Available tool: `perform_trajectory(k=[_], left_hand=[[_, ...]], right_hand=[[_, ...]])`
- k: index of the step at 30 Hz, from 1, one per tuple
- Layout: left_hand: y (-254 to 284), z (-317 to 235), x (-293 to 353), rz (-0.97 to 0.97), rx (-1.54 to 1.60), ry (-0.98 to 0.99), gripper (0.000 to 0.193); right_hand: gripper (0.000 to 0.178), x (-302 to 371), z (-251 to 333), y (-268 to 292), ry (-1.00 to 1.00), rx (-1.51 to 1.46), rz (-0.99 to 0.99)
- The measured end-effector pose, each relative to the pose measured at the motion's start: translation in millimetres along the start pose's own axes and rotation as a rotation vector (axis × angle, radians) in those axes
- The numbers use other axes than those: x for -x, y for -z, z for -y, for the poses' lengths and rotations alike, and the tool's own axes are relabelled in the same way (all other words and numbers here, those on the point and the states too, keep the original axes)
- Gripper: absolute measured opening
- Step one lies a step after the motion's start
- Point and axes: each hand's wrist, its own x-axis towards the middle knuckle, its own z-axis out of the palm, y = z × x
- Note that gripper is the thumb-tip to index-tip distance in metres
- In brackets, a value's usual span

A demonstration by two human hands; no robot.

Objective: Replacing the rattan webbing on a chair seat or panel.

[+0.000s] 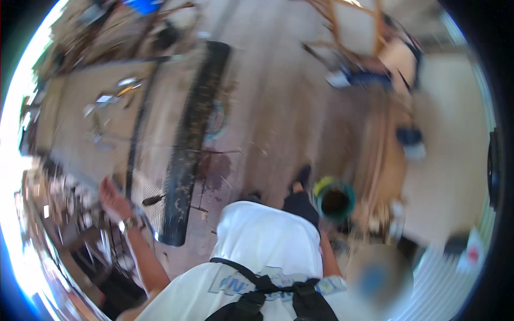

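Observation:
My left hand (pixel 113 200), with a watch (pixel 127 223) on its wrist, is raised at the left beside a workbench (pixel 184 144). Its fingers look stretched out and nothing shows in them, though motion blurs the picture. Close to that hand, a dark-handled tool (pixel 153 200) lies on the bench by a patch of mesh (pixel 147 187). Several small tools (pixel 110 99) lie scattered farther up the brown bench top (pixel 75 107). My right forearm (pixel 329 257) hangs by my side; the hand itself is hidden behind my white shirt (pixel 270 235).
A green bucket (pixel 350 200) with dark contents stands right of my feet. Another person (pixel 399 61) sits at the upper right by a wooden frame (pixel 377 32). A blurred round tan object (pixel 380 275) is at lower right. Jumbled metal things (pixel 107 246) crowd the lower left.

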Motion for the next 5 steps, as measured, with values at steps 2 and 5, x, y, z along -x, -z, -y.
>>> perform_trajectory(k=[2,5], left_hand=[[-18,-57,27,-0.045,0.159,-0.045,0.026],[-39,-130,63,-0.044,0.242,-0.081,0.026]], right_hand=[[0.032,-58,74,30,0.26,0.65,0.119],[0.019,-152,175,69,0.076,0.392,0.287]])
